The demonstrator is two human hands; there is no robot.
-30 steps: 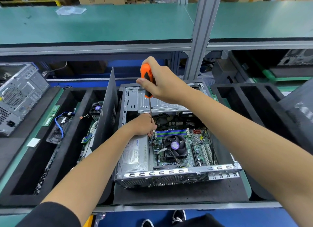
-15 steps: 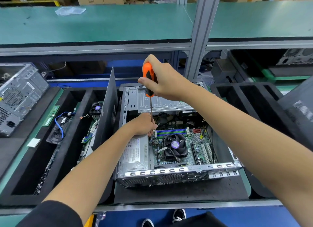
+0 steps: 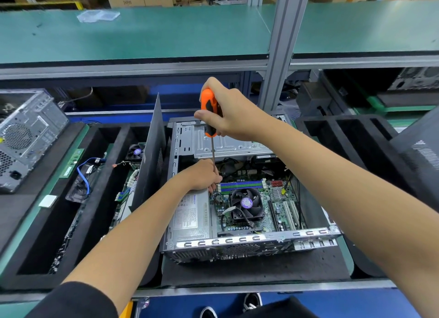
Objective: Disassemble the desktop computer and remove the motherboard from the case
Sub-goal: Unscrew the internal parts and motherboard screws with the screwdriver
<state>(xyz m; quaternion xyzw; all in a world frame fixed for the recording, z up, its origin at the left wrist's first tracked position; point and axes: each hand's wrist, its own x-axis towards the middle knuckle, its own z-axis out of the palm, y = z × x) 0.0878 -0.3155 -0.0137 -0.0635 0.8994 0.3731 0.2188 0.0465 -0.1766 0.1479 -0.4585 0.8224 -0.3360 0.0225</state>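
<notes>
The desktop computer case point(image 3: 249, 245) is lying open on its side on a black mat, and everything else is placed here relative to it. Inside it, the motherboard point(image 3: 259, 208) is sitting on the floor of the case, with a black CPU fan point(image 3: 245, 205) near its middle and the grey power supply point(image 3: 191, 219) just beside it on the left. The person's right hand point(image 3: 231, 114) is hovering above the far end of the case, fingers curled tightly round the orange handle of a screwdriver point(image 3: 209, 113), whose thin shaft is pointing straight down into the case. The left hand point(image 3: 204, 175) is reaching in over the power supply, its fingers curled round the lower shaft near the tip, at the motherboard's far left corner. To the left of the case, a dark side panel point(image 3: 150, 156) is standing upright, and beyond it a black foam tray point(image 3: 59, 222) is holding loose parts.
</notes>
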